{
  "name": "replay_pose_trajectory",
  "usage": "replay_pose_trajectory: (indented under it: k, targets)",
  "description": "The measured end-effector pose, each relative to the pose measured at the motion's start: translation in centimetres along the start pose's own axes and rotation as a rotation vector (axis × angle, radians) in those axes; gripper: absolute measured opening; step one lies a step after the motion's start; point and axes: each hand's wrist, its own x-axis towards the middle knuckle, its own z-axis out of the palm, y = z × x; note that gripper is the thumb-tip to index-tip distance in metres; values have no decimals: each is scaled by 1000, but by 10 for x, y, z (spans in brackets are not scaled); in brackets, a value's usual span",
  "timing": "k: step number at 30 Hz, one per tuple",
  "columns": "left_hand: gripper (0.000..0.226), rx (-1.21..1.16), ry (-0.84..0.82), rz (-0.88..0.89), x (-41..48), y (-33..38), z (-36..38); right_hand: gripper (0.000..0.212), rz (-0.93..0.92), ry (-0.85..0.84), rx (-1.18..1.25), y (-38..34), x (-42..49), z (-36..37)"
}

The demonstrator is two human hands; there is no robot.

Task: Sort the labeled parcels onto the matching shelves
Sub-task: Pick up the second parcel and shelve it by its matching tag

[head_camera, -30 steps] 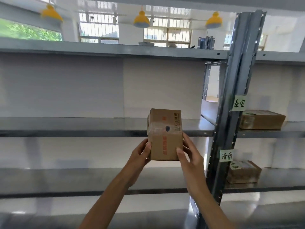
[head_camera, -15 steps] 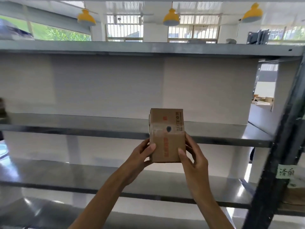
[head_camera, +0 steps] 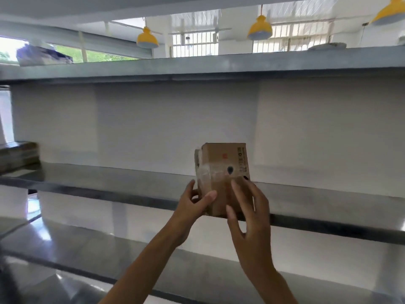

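Left hand (head_camera: pixel 192 208) grips the parcel (head_camera: pixel 223 160), right hand (head_camera: pixel 252 218) touching it.

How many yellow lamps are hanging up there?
3: left lamp, middle lamp, and right lamp cut off at the top corner. Others may be hidden.

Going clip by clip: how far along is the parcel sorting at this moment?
Done: flat parcels lie at the left end of the middle shelf, and a wrapped bundle sits on the top shelf. In hand: a small cardboard box, gripped by the left hand, with the right hand spread on its front. Left: setting it down. No shelf label shows, so the match is unverifiable.
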Motion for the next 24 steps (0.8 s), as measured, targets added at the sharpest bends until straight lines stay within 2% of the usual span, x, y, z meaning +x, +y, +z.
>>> replay_pose_trajectory:
  k: [4, 8, 13, 15, 20, 24]
  targets:
    - [104, 86, 83, 100, 33, 9, -10, 68, -34, -70, -62, 7, 25, 38]
    - [88, 133, 156, 179, 53, 11, -28, 73, -42, -76, 42, 17, 42, 65]
    - [42, 71, 41, 262, 73, 6, -61, 68, 136, -63, 359, 33, 50, 83]
    - [34, 49, -13, 267, 83, 3, -73, 67, 203, -50, 454, 37, 53, 89]
    - [34, 4, -96, 279, 102, 1, -98, 60, 318, -32, 680, 37, 62, 109]
    - [63, -55, -234, 131, 114, -1, -126, 61, 337, -24, 690, 31, 64, 134]
